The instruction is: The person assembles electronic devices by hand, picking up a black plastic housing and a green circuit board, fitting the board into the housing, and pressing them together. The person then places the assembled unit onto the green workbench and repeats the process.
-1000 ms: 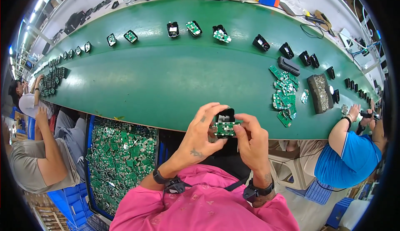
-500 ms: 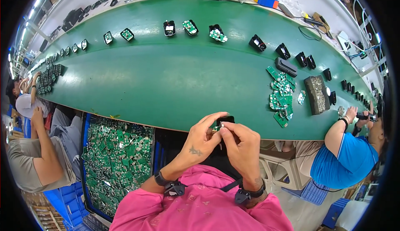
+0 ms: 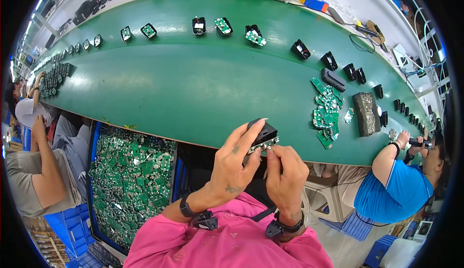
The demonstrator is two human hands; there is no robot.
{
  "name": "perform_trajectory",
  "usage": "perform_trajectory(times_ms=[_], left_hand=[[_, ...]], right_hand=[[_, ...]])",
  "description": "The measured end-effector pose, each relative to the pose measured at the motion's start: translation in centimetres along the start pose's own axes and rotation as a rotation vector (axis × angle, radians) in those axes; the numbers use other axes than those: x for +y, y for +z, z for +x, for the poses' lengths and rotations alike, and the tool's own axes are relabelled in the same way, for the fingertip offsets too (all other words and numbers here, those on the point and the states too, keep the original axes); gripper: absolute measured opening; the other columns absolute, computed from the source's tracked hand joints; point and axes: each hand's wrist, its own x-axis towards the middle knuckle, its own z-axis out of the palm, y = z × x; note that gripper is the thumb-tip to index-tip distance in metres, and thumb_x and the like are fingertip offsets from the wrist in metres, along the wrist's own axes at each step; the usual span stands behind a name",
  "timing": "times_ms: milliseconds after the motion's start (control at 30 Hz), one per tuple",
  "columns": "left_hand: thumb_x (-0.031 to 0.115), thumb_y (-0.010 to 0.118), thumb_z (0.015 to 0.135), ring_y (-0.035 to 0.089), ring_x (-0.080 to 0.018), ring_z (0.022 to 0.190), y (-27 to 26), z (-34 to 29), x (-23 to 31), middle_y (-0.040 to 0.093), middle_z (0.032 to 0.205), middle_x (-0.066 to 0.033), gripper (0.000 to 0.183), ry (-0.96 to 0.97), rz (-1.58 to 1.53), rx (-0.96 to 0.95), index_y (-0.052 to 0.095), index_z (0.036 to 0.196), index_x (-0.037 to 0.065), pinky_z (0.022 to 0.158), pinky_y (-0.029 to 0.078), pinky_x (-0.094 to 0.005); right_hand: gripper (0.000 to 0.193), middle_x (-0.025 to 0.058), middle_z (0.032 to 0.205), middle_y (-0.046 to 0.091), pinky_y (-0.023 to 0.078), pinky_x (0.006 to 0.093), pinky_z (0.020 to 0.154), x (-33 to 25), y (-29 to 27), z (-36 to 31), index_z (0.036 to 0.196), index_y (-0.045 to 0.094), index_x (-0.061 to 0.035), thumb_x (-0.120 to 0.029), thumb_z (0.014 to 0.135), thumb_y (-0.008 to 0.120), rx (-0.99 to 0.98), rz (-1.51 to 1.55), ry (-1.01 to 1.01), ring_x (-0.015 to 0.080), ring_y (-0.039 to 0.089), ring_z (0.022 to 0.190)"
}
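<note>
My left hand point(image 3: 231, 165) is closed around a small black plastic housing point(image 3: 267, 131), held above the near edge of the green table. A green circuit board point(image 3: 264, 144) shows along the housing's near side. Against that board's lower edge, my right hand point(image 3: 288, 175) has its thumb and forefinger bent in a pinch. A small pale piece lies at those fingertips, too small to name. Part of the housing is hidden behind my left fingers.
Loose circuit boards point(image 3: 326, 115) lie heaped on the right, by a dark block point(image 3: 366, 114) and a grey case point(image 3: 333, 79). Black housings point(image 3: 300, 49) line the table's far side. A bin of boards point(image 3: 135, 181) stands at left. A co-worker in blue point(image 3: 394, 186) sits at right.
The housing has tilted and come further into view, baring more of the board's edge. My left fingers have spread along it, and my right hand has shifted slightly lower.
</note>
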Motion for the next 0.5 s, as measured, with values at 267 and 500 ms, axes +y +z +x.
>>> perform_trajectory(times_ms=[267, 500], left_hand=[[-0.002, 0.061, 0.088, 0.067, -0.0343, 0.085, -0.1, 0.1, 1.0, 0.059, 0.125, -0.0240, 0.057, 0.021, 0.022, -0.034, 0.052, 0.143, 0.004, 0.073, 0.056, -0.0362], [-0.005, 0.065, 0.083, 0.068, -0.0372, 0.096, 0.0, -0.3, 0.6, 0.061, 0.124, -0.0253, 0.057, 0.044, 0.149, -0.068, 0.057, 0.138, 0.003, 0.080, 0.057, -0.0369]], right_hand=[[0.007, 0.0116, 0.076, 0.059, 0.047, 0.0411, 0.054, -0.4, -2.0, 0.1, 0.095, 0.062, -0.0037, -0.002, 0.090, 0.065, -0.189, -0.085, 0.003, 0.0324, 0.061, 0.062], [0.004, 0.0137, 0.075, 0.061, 0.045, 0.0406, 0.057, -0.2, -1.9, 0.3, 0.090, 0.062, -0.0006, 0.001, 0.087, 0.065, -0.233, -0.035, 0.033, 0.0337, 0.061, 0.064]])
